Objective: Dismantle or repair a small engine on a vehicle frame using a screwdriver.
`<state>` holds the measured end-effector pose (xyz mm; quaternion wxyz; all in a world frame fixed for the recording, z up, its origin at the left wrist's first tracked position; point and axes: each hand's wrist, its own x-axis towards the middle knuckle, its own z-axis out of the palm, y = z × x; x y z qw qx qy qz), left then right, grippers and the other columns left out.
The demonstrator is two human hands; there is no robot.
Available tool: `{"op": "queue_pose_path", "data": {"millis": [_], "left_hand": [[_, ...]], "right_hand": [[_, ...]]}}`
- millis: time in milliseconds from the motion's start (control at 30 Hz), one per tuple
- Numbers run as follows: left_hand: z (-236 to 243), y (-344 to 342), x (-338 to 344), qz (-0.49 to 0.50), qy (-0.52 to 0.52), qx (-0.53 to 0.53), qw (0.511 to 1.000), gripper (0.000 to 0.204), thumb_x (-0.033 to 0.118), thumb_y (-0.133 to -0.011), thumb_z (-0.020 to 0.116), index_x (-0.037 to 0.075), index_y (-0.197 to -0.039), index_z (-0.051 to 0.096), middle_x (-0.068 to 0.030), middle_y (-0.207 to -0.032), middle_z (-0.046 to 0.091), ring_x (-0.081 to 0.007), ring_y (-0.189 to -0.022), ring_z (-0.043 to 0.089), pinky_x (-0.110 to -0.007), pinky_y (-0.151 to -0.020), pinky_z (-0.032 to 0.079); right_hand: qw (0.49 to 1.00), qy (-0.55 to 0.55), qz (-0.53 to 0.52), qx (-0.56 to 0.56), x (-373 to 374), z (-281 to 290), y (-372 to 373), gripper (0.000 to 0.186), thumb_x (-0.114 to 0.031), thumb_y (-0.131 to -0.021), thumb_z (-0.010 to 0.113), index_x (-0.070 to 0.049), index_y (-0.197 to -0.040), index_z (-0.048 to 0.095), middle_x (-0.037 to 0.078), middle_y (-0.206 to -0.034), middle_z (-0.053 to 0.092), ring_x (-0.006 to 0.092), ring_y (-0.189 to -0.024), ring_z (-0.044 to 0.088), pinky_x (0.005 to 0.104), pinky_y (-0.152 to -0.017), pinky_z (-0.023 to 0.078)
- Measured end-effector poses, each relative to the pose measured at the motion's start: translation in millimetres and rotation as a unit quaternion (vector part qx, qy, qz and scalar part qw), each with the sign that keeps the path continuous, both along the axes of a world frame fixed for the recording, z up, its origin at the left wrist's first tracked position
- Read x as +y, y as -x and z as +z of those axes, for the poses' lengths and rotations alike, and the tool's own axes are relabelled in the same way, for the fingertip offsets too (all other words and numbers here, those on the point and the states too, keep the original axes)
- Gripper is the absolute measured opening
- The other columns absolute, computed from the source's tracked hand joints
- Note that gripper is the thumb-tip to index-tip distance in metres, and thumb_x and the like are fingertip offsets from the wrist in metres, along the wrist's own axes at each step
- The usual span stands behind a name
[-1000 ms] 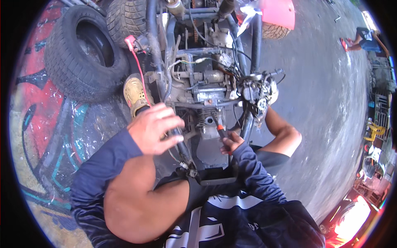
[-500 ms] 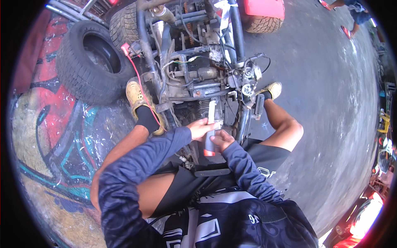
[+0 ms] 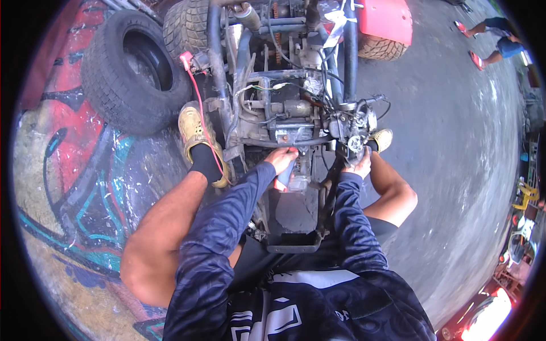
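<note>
My left hand [image 3: 280, 160] is closed round a slim grey handheld tool [image 3: 286, 174] with an orange-red end. It is tilted over the engine [image 3: 301, 169], just below a cross tube of the vehicle frame; its exact kind is unclear. Off to the right, my right hand [image 3: 358, 165] has its fingers curled beside the frame's right rail, under a dark mechanical assembly [image 3: 348, 122] with a small round pulley. Whatever those fingers grip is hidden.
The bare frame [image 3: 217, 57] stands between my legs, with loose wires and a red cable [image 3: 199, 102]. At left a loose tyre [image 3: 111, 79] leans by a painted surface. A red fender [image 3: 387, 21] covers a rear wheel. Another person's legs [image 3: 492, 42] are far right.
My right hand has left the tool and moved right to the frame rail. My left hand keeps the tool, now tilted and higher on the engine; its long whitish part no longer shows.
</note>
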<state>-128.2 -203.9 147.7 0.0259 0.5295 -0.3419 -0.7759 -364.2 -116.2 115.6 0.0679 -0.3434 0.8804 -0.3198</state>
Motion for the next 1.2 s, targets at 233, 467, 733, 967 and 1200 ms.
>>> {"op": "queue_pose_path", "data": {"millis": [233, 467, 733, 967, 1200], "left_hand": [[-1.7, 42.3, -16.6, 0.092, 0.027, -0.037, 0.995, 0.017, 0.026, -0.095, 0.041, 0.013, -0.106, 0.04, -0.0051, -0.066, 0.05, -0.0159, -0.041, 0.049, -0.033, -0.035, 0.044], [-19.2, 82.6, -3.6, 0.079, 0.146, -0.107, 0.98, 0.019, 0.024, -0.094, 0.045, 0.006, -0.098, 0.039, -0.0111, -0.062, 0.056, -0.0233, -0.045, 0.061, -0.037, -0.039, 0.048], [-44.1, 93.5, 3.4, 0.054, 0.4, -0.215, 0.889, 0.021, 0.023, -0.09, 0.048, 0.003, -0.094, 0.042, -0.0271, -0.082, 0.061, -0.0443, -0.076, 0.061, -0.05, -0.065, 0.047], [-34.7, 92.1, -3.6, 0.058, 0.272, -0.235, 0.931, 0.024, 0.025, -0.089, 0.048, 0.003, -0.094, 0.043, -0.0296, -0.083, 0.06, -0.0477, -0.083, 0.058, -0.053, -0.072, 0.044], [-30.8, 107.8, 2.7, 0.091, 0.284, -0.237, 0.925, 0.027, 0.024, -0.086, 0.05, 0.002, -0.1, 0.046, -0.0315, -0.084, 0.059, -0.0481, -0.085, 0.057, -0.053, -0.075, 0.044]], "right_hand": [[0.988, 0.138, 0.052, 0.051, -13.2, -28.7, -4.9, 0.05, -0.027, -0.076, 0.065, -0.005, -0.118, 0.051, 0.015, -0.114, 0.054, 0.032, -0.103, 0.052, 0.0416, -0.09, 0.043], [0.934, -0.009, 0.249, -0.256, 23.9, -56.7, 6.7, 0.025, -0.017, -0.079, 0.06, 0.002, -0.095, 0.059, 0.013, -0.086, 0.06, 0.0243, -0.079, 0.057, 0.0383, -0.071, 0.045], [0.96, -0.049, 0.182, -0.206, -11.0, -18.2, -20.1, 0.054, -0.022, -0.077, 0.07, 0.004, -0.119, 0.048, 0.018, -0.117, 0.055, 0.0269, -0.106, 0.055, 0.035, -0.091, 0.042], [0.953, -0.117, 0.115, -0.254, -17.9, -1.3, -28.7, 0.049, -0.02, -0.079, 0.066, 0.004, -0.119, 0.048, 0.017, -0.112, 0.057, 0.0268, -0.101, 0.057, 0.0356, -0.091, 0.042], [0.944, -0.161, 0.14, -0.253, -12.3, -15.5, -19.0, 0.047, -0.021, -0.082, 0.063, 0.006, -0.118, 0.047, 0.02, -0.112, 0.057, 0.029, -0.1, 0.056, 0.0355, -0.089, 0.042]]}}
